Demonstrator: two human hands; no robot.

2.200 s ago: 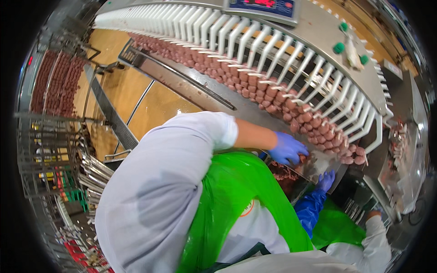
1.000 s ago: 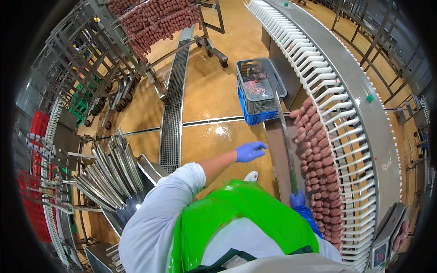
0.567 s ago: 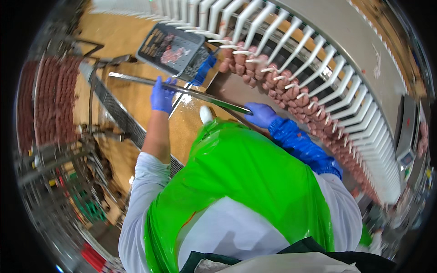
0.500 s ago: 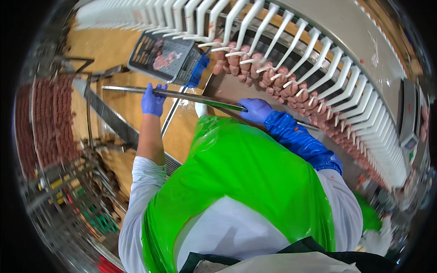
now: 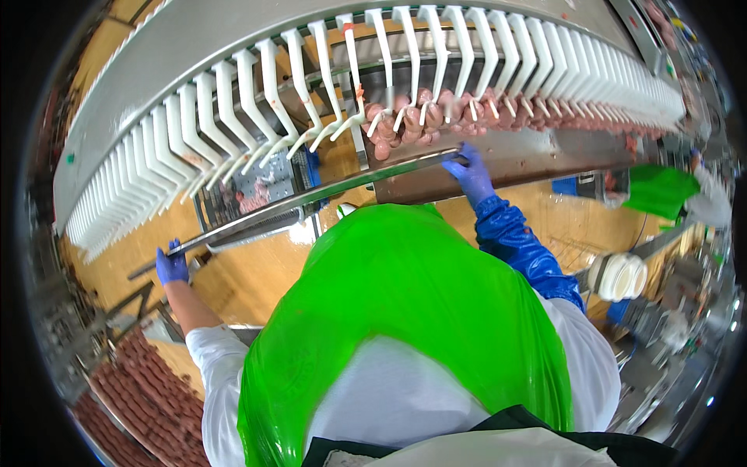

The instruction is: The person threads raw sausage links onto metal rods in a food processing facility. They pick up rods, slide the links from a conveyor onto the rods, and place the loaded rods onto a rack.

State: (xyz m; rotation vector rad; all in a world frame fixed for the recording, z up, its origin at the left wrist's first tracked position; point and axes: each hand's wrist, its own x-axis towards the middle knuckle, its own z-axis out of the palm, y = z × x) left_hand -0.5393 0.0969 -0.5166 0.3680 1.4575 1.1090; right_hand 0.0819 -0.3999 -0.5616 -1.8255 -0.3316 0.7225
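Observation:
A long metal bar (image 5: 342,184) slants across in front of me, its right end higher in the picture. My left hand (image 5: 173,266), in a purple glove, is closed round it near its left end. My right hand (image 5: 471,176), also purple-gloved and with a blue sleeve cover, grips the right end. Just beyond the right hand, linked pink sausages (image 5: 416,124) hang in loops from a row of white hooks (image 5: 249,101). The bar's right end lies close to the sausages; whether it touches them I cannot tell.
Under the sausages runs a metal tray (image 5: 545,154). A grey crate (image 5: 261,191) with meat scraps stands on the yellow floor (image 5: 272,268). Sausage rows hang on a rack (image 5: 148,389) at lower left. A person in a green apron (image 5: 661,191) is at far right.
My view has turned left toward the hook row. My hands are farther apart on the bar, the left one nearer its left end. The bar has come close to the hooks and sausages.

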